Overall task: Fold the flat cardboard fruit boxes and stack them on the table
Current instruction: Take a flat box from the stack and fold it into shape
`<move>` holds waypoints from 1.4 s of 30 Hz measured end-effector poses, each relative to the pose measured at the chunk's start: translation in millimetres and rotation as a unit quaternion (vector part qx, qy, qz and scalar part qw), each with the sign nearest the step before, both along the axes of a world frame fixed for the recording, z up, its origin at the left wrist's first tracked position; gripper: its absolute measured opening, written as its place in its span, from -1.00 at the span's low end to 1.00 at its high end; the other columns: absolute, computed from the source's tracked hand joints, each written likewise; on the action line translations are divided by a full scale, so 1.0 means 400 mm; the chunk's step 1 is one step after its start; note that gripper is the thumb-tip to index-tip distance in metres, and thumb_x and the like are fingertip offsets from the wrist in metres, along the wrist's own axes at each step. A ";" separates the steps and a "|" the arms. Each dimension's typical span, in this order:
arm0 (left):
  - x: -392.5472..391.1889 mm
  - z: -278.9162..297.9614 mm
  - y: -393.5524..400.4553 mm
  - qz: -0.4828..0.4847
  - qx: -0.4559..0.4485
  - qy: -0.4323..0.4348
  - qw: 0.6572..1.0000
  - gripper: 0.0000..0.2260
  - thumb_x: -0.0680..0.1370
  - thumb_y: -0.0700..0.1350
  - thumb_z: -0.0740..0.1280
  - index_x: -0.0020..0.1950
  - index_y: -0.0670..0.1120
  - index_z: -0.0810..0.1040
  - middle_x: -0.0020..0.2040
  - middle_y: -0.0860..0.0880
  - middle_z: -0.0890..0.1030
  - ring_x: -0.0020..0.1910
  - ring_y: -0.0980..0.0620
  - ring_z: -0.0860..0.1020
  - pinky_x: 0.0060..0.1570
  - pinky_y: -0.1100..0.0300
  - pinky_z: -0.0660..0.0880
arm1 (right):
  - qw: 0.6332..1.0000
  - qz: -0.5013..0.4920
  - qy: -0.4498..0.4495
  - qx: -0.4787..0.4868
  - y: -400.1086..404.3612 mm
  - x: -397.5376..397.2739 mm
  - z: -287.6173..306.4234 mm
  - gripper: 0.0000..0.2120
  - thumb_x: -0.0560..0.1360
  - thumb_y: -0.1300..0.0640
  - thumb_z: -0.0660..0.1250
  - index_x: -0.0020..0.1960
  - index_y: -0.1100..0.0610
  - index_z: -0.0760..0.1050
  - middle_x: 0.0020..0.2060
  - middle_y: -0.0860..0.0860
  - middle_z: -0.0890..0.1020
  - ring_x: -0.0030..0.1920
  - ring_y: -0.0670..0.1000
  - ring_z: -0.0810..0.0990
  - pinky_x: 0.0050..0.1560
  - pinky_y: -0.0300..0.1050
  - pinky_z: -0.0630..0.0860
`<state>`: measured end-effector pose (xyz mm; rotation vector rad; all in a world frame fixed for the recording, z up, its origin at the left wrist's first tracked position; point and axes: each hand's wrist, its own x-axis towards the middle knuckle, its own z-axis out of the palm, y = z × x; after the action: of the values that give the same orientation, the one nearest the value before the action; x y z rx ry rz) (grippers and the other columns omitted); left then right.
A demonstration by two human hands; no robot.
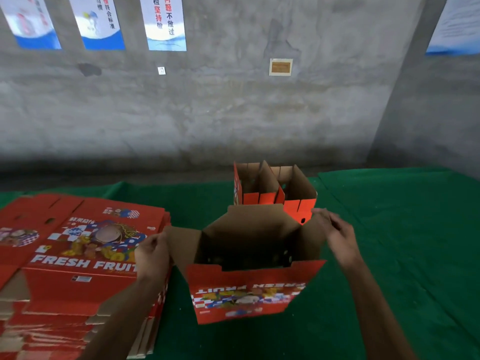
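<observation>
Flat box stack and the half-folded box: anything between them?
Only the left hand, gripping the half-folded box's left flap beside the flat box stack, in the head view.

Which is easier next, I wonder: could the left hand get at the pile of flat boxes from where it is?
Probably yes. The left hand grips the left flap of the open box, right over the flat pile's near edge, with nothing between. It would have to release the flap first.
</observation>
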<state>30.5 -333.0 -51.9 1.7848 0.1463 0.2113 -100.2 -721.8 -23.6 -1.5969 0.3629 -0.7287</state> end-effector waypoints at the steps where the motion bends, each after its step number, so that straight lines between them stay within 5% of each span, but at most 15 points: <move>1: 0.000 -0.003 -0.001 0.018 0.002 0.011 1.000 -0.77 0.70 -0.07 0.24 0.12 -0.20 0.61 -0.12 -0.11 0.62 -0.23 -0.01 0.58 -0.40 0.16 0.46 | 1.000 0.009 -0.009 0.016 0.014 0.001 0.004 -0.84 0.66 0.20 0.31 0.06 0.15 0.68 0.04 0.11 0.70 0.02 -0.07 0.63 0.09 -0.18 0.50; 4: -0.018 -0.017 -0.019 0.046 -0.006 0.013 0.999 -0.82 0.68 -0.17 0.25 0.22 -0.12 0.59 0.07 -0.17 0.64 -0.02 -0.12 0.59 -0.08 -0.11 0.60 | 0.997 0.050 0.008 0.063 0.066 0.009 -0.010 -0.84 0.66 0.21 0.29 0.00 0.28 0.58 -0.13 0.12 0.69 -0.12 -0.01 0.64 0.00 -0.06 0.50; 7: -0.043 -0.053 -0.029 0.035 0.012 -0.001 0.999 -0.76 0.67 -0.27 0.19 0.08 -0.04 0.63 0.13 -0.12 0.65 0.10 -0.11 0.58 0.10 -0.05 0.54 | 0.993 0.110 0.031 0.030 0.105 0.010 -0.062 -0.89 0.63 0.32 0.24 -0.02 0.35 0.50 -0.23 0.14 0.60 -0.17 0.02 0.57 -0.01 -0.03 0.43; 12: -0.044 -0.075 -0.014 -0.009 -0.034 -0.025 0.999 -0.74 0.71 -0.23 0.13 0.07 -0.07 0.61 0.09 -0.04 0.62 0.21 -0.17 0.56 0.18 -0.12 0.51 | 0.983 0.152 0.080 -0.059 0.104 0.009 -0.074 -0.65 0.61 -0.08 0.24 -0.02 0.22 0.57 -0.05 0.01 0.71 0.04 0.02 0.64 0.09 -0.03 0.43; 14: -0.056 -0.079 -0.010 -0.067 -0.070 -0.053 0.994 -0.71 0.74 -0.05 0.08 0.19 -0.08 0.58 0.17 -0.04 0.60 0.24 -0.09 0.54 0.29 -0.20 0.47 | 0.983 0.142 0.096 -0.066 0.095 0.019 -0.068 -0.64 0.59 -0.10 0.26 -0.01 0.21 0.57 -0.05 -0.01 0.71 0.04 -0.01 0.66 0.11 0.00 0.45; 18: -0.083 -0.095 -0.002 -0.146 -0.130 -0.024 0.980 -0.29 0.53 0.50 -0.01 0.39 0.05 0.51 0.42 -0.07 0.50 0.39 -0.13 0.49 0.36 -0.34 0.40 | 0.986 0.108 0.109 -0.071 0.080 0.045 -0.075 -0.65 0.62 -0.08 0.27 -0.02 0.23 0.56 -0.10 0.02 0.72 0.01 0.07 0.66 0.15 0.12 0.51; 21: -0.104 -0.107 -0.004 -0.177 -0.125 -0.020 0.976 -0.19 0.41 0.62 0.07 0.51 0.18 0.40 0.53 0.01 0.40 0.51 -0.09 0.37 0.46 -0.32 0.31 | 0.986 0.097 0.114 -0.070 0.074 0.064 -0.072 -0.54 0.52 -0.20 0.23 -0.03 0.22 0.57 -0.13 -0.01 0.72 -0.01 0.04 0.66 0.10 0.09 0.50; 25: -0.091 -0.092 -0.031 -0.161 -0.027 0.000 0.987 -0.22 0.46 0.46 0.33 0.61 0.22 0.20 0.57 -0.02 0.34 0.44 -0.06 0.45 0.32 -0.14 0.51 | 0.984 0.110 0.129 -0.053 0.068 0.079 -0.068 -0.58 0.56 -0.17 0.18 -0.02 0.11 0.66 -0.07 0.01 0.75 0.12 0.11 0.66 0.33 0.21 0.42; 28: -0.050 -0.093 -0.046 -0.137 0.007 0.008 0.990 -0.23 0.54 0.17 0.42 0.64 0.19 0.10 0.58 -0.07 0.32 0.35 -0.08 0.52 0.00 0.13 0.64 | 0.981 0.134 0.142 0.001 0.063 0.091 -0.056 -0.55 0.72 -0.08 0.05 0.03 0.12 0.65 -0.02 0.05 0.75 0.11 0.16 0.66 0.42 0.29 0.35; 31: -0.029 -0.095 -0.064 -0.157 0.035 -0.007 0.987 -0.25 0.60 -0.05 0.44 0.65 0.20 0.07 0.55 -0.03 0.35 0.29 -0.06 0.56 -0.14 0.34 0.60 | 0.971 0.170 0.141 0.088 0.072 0.100 -0.053 -0.38 0.70 -0.22 -0.13 0.25 0.10 0.59 0.08 0.07 0.74 0.10 0.10 0.69 0.40 0.17 0.41; 35: -0.042 -0.092 -0.099 -0.192 0.160 -0.135 0.959 -0.28 0.58 -0.33 0.36 0.66 0.07 0.16 0.61 0.12 0.21 0.58 0.09 0.24 0.45 0.15 0.34 | 0.962 0.188 0.174 -0.097 0.124 0.083 -0.084 -0.65 0.73 -0.07 0.09 0.42 -0.12 0.51 0.33 -0.17 0.59 0.33 -0.17 0.50 0.53 0.09 0.29; 39: -0.059 -0.095 -0.110 -0.315 0.252 -0.255 0.879 -0.44 0.67 -0.19 0.27 0.63 0.14 0.24 0.64 0.16 0.19 0.60 0.21 0.15 0.52 0.23 0.21 | 0.888 0.138 0.138 -0.415 0.158 0.072 -0.143 -0.67 0.64 0.07 0.35 0.39 -0.08 0.57 0.54 -0.15 0.31 0.58 -0.03 0.12 0.59 0.09 0.07; 42: -0.057 -0.101 -0.100 -0.354 0.306 -0.237 0.852 -0.51 0.70 0.11 0.19 0.63 0.14 0.21 0.46 0.27 0.42 0.48 0.40 0.25 0.53 0.20 0.16 | 0.921 0.125 0.124 -0.348 0.178 0.067 -0.147 -0.34 0.53 0.10 0.49 0.55 -0.04 0.31 0.62 -0.13 0.13 0.62 -0.09 0.02 0.57 -0.01 0.05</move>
<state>7.5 -373.2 -92.5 2.2179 -1.0297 0.1614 -73.3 -650.5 -82.5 -2.3722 0.0668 -0.4725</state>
